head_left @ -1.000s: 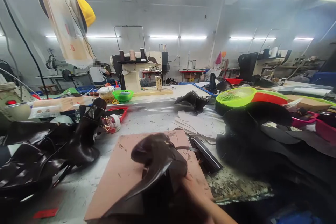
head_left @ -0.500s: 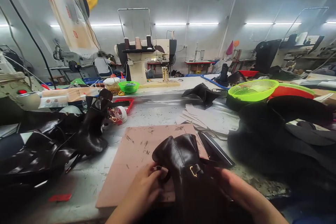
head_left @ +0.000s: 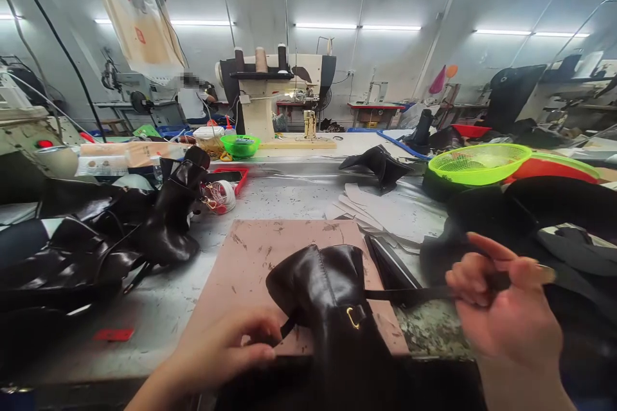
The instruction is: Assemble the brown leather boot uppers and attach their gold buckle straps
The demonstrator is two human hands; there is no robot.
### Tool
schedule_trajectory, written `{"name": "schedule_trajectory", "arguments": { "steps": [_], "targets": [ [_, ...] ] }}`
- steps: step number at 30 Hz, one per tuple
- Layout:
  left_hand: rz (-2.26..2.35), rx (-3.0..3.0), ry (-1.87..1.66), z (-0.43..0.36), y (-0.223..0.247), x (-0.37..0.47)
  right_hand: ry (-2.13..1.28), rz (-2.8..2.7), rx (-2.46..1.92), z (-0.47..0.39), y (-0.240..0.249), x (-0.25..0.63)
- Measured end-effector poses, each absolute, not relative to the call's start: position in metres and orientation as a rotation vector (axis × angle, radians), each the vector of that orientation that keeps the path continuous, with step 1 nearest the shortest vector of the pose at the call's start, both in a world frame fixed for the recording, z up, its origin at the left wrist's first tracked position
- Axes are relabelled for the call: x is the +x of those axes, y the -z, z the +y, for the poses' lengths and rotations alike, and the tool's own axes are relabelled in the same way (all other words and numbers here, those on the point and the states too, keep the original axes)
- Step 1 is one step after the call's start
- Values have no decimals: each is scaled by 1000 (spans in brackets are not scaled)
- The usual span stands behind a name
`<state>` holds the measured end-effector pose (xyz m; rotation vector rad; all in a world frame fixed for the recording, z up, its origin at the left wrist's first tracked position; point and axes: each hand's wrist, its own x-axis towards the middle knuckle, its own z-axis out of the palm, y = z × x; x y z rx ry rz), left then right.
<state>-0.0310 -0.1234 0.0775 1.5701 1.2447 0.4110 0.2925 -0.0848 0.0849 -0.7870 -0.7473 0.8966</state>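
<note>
In the head view, your marker is the pink board (head_left: 250, 270) in front of you. The dark brown leather boot (head_left: 328, 282) is over the right half of that board. Its long way runs from the middle of the board back toward your tummy, where the near end gets lost in the dark. I can't tell if it rests on the board or is held up.

Your left hand (head_left: 241, 340) is the closer one. It is over the board's near left part, just beside the boot, with thumb and fingers pinching the short strap (head_left: 288, 326). The boot lies to the right of that hand.

Your right hand (head_left: 506, 314) is out past the board's right side, well apart from the boot. Its fingers are curled around the long strap (head_left: 434, 295), and one finger sticks out. From that hand, the boot lies to the left. The long strap goes nearly straight across between them, sideways to the boot's long way. The gold buckle (head_left: 353, 318) sits on the boot, over the board's near right part.
</note>
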Motion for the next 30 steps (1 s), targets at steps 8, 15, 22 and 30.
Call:
{"name": "schedule_trajectory", "arguments": {
  "steps": [8, 15, 22, 30],
  "targets": [
    [866, 1097, -571, -123, -68, -6, -1029, -2062, -1005, -115, -99, 232],
    [938, 1577, -723, -113, -69, 8, -1128, -2075, -1063, -114, -95, 229],
    [800, 1708, -676, -105, -66, 9, -1327, -1914, -970, -112, -94, 235],
    [1151, 1847, -564, -109, -81, 23, -800, -2008, -874, -121, -86, 217]
  ]
}}
